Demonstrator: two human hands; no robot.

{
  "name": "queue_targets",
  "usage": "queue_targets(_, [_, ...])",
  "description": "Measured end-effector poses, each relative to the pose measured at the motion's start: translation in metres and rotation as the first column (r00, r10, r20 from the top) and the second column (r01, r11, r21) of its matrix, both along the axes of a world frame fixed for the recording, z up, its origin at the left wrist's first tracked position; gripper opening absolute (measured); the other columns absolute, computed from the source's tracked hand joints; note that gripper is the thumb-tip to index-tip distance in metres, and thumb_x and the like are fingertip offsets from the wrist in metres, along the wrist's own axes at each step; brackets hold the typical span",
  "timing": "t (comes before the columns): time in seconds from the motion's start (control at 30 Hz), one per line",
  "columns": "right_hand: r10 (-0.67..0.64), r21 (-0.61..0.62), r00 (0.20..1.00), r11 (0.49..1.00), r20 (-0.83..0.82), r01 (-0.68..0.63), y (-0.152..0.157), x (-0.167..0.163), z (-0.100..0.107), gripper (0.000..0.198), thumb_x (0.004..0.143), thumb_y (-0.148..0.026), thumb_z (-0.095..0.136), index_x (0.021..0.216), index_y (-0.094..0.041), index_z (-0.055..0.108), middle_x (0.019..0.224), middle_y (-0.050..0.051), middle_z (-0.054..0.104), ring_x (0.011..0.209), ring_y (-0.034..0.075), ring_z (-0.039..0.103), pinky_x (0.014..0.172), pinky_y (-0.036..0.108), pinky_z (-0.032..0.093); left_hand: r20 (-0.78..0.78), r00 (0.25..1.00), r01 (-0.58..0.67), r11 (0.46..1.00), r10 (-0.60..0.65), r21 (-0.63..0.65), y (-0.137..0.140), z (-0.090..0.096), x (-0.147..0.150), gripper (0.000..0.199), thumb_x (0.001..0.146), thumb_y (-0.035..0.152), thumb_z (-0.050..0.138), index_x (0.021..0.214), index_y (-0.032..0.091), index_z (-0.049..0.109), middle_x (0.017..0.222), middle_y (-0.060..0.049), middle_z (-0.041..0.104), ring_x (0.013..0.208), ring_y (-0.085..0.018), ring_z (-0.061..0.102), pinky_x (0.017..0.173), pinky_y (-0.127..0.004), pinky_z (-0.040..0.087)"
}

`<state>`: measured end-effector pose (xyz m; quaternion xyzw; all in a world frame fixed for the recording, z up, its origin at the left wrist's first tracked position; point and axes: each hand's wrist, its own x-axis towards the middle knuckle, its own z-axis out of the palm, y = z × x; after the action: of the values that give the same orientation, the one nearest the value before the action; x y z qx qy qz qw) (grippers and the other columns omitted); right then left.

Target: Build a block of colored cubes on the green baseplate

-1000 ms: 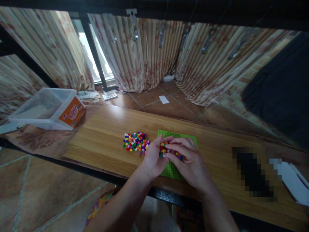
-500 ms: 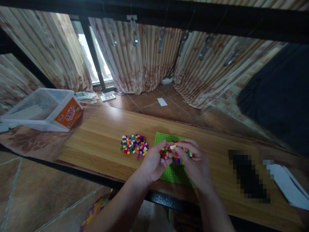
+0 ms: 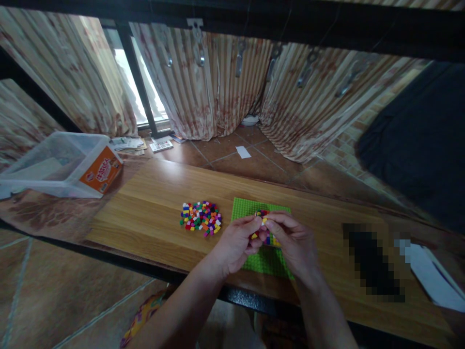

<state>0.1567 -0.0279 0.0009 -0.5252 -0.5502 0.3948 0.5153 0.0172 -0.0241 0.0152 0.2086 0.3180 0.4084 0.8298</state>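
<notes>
My left hand [image 3: 238,245] and my right hand [image 3: 296,245] meet above a green studded baseplate [image 3: 267,266]. Between their thumbs and fingertips, both pinch a small white-and-yellow building brick piece [image 3: 264,221]; whether it is one brick or two joined is too small to tell. A few red and yellow bricks [image 3: 254,236] show at the curled fingers of my left hand. Multicoloured bricks [image 3: 271,240] sit on the baseplate behind and below the fingers, partly hidden by them. To the left, a loose pile of small bricks in many colours [image 3: 201,217] lies on the wooden tabletop.
A clear plastic bin [image 3: 61,165] with an orange label stands at the far left of the table [image 3: 145,213]. On the right lie a pixelated dark object [image 3: 374,264] and a white item [image 3: 436,276]. Curtains [image 3: 218,92] hang beyond, with papers [image 3: 162,145] near them.
My left thumb and fingers have closed in on the white-and-yellow piece at my right fingertips, covering more of the bricks in that hand. The view has shifted slightly.
</notes>
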Motion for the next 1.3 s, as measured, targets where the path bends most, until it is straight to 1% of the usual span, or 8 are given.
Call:
queue_targets(0.13, [0.014,-0.079,0.983,0.996,-0.180,-0.028,0.000,0.002,-0.001,0.008,0.074,-0.034,0.072,0.077,-0.027,0.074,0.082,0.001,0.069,0.081,0.018,0.064,0.076,0.035,0.051,0.007,0.999,0.033,0.999,-0.033,-0.005,0.000,0.002,-0.002,0.028,0.071,0.035,0.073,0.071,0.013,0.057,0.060,0.002,0.047,0.043,-0.001,0.029,0.038,-0.016,0.009])
queue_targets(0.37, [-0.052,-0.153,0.936,0.988,-0.347,-0.002,0.000,0.004,0.000,0.016,0.071,-0.038,0.075,0.081,-0.026,0.073,0.075,0.000,0.072,0.070,0.017,0.066,0.071,0.035,0.054,0.019,1.000,0.001,0.999,-0.001,-0.035,0.002,0.001,-0.004,0.022,0.075,0.031,0.069,0.074,0.013,0.057,0.063,0.001,0.048,0.044,-0.001,0.029,0.039,-0.015,0.012])
queue_targets(0.63, [-0.181,-0.186,0.856,0.977,-0.485,0.101,0.003,0.018,0.009,0.018,0.065,-0.031,0.081,0.076,-0.021,0.072,0.078,0.002,0.074,0.065,0.014,0.069,0.063,0.025,0.058,-0.020,0.995,-0.095,0.995,0.094,-0.044,0.005,-0.005,-0.006,0.018,0.076,0.028,0.064,0.075,0.012,0.056,0.064,0.000,0.050,0.046,-0.003,0.033,0.038,-0.015,0.012])
queue_targets(0.83, [-0.252,-0.190,0.830,0.965,-0.497,0.180,0.005,0.027,0.008,0.020,0.058,-0.024,0.085,0.074,-0.020,0.073,0.068,-0.001,0.072,0.059,0.010,0.067,0.058,0.018,0.057,-0.024,0.994,-0.105,0.994,0.104,-0.038,0.005,-0.003,-0.007,0.017,0.078,0.027,0.062,0.074,0.012,0.056,0.065,0.000,0.050,0.046,-0.002,0.033,0.038,-0.015,0.014])
queue_targets(0.93, [-0.299,-0.166,0.860,0.953,-0.413,0.252,0.007,0.029,0.000,0.021,0.056,-0.023,0.085,0.074,-0.021,0.074,0.067,-0.002,0.071,0.060,0.011,0.066,0.061,0.022,0.058,-0.029,0.993,-0.112,0.993,0.111,-0.032,0.005,-0.004,-0.006,0.016,0.079,0.026,0.061,0.074,0.011,0.056,0.065,-0.001,0.050,0.046,-0.002,0.034,0.038,-0.015,0.015])
queue_targets(1.07, [-0.312,-0.117,0.940,0.948,-0.139,0.298,0.008,0.032,-0.007,0.018,0.065,-0.030,0.079,0.080,-0.021,0.075,0.077,0.002,0.073,0.070,0.017,0.068,0.068,0.032,0.058,-0.040,0.992,-0.122,0.992,0.121,-0.025,0.006,-0.005,-0.006,0.015,0.079,0.025,0.060,0.074,0.011,0.056,0.066,-0.001,0.051,0.047,-0.002,0.035,0.038,-0.015,0.015])
queue_targets(1.2, [-0.214,0.027,0.959,0.977,0.183,0.213,0.008,0.032,-0.010,0.014,0.076,-0.031,0.068,0.082,-0.021,0.075,0.087,0.004,0.072,0.080,0.020,0.067,0.073,0.035,0.055,-0.045,0.991,-0.124,0.992,0.123,-0.024,0.006,-0.006,-0.006,0.016,0.079,0.026,0.061,0.074,0.011,0.057,0.066,-0.001,0.051,0.047,-0.003,0.036,0.038,-0.015,0.015])
queue_targets(1.3, [-0.153,0.116,0.903,0.986,0.401,0.116,0.008,0.030,-0.011,0.017,0.082,-0.028,0.059,0.086,-0.022,0.074,0.090,0.005,0.071,0.084,0.020,0.066,0.077,0.036,0.052,-0.048,0.991,-0.129,0.991,0.128,-0.026,0.005,-0.006,-0.006,0.016,0.078,0.026,0.062,0.074,0.011,0.057,0.065,-0.001,0.051,0.047,-0.003,0.036,0.038,-0.015,0.015])
